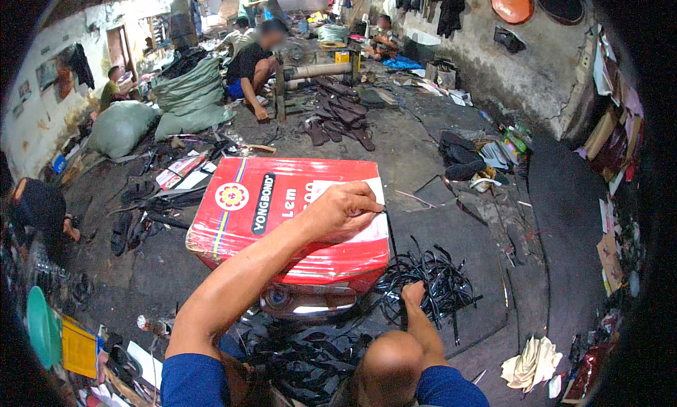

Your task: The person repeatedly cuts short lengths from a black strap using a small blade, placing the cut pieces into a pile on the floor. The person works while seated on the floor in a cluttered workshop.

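A red carton wrapped in clear plastic stands before me, with a white patch on its right part. My left hand reaches across its top. Thumb and fingers are pinched together at the right edge, over a small dark bit that I cannot make out. Right of the carton lies a tangled heap of shiny black strips. My right hand is at the near side of this heap, fingers curled in on a black strip; the fingertips are mostly hidden. More black strips lie below the carton, near my knee.
Dark shoe-shaped pieces are piled beyond the carton. Large green sacks stand far left, near a crouching person. Scraps and black pieces litter the right side. A cream cloth lies near right, a green basin near left.
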### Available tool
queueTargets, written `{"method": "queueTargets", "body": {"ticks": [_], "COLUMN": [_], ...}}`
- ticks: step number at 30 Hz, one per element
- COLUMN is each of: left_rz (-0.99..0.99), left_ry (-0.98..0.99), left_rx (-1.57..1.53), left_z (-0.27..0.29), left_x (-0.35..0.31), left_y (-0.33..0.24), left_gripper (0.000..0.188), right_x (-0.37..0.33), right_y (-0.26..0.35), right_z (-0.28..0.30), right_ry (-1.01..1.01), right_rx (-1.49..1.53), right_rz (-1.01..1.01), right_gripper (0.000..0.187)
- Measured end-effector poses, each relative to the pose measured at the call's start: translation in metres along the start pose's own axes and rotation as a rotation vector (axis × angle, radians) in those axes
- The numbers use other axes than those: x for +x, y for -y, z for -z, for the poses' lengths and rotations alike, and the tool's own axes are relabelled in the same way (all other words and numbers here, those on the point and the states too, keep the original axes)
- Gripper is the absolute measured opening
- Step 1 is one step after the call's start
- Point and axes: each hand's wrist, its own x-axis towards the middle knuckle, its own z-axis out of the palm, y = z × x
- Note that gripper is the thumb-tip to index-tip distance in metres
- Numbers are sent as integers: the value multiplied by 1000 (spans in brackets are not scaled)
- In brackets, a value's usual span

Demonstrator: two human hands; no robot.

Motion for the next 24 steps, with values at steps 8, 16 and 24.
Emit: {"method": "queueTargets", "body": {"ticks": [8, 16, 24], "left_rz": [-283, -207, -143], "left_ry": [9, 63, 43], "left_rx": [265, 421, 364], "left_z": [-8, -10, 2], "left_x": [10, 10, -8], "left_y": [0, -19, -15], "left_gripper": [16, 40, 49], "right_x": [30, 50, -136], "right_y": [-41, -75, -19], "right_z": [24, 121, 44], "right_ry": [-125, -474, 527], "right_rx": [-90, -301, -42], "right_rz": [-23, -244, 514], "right_gripper": [40, 29, 39]}}
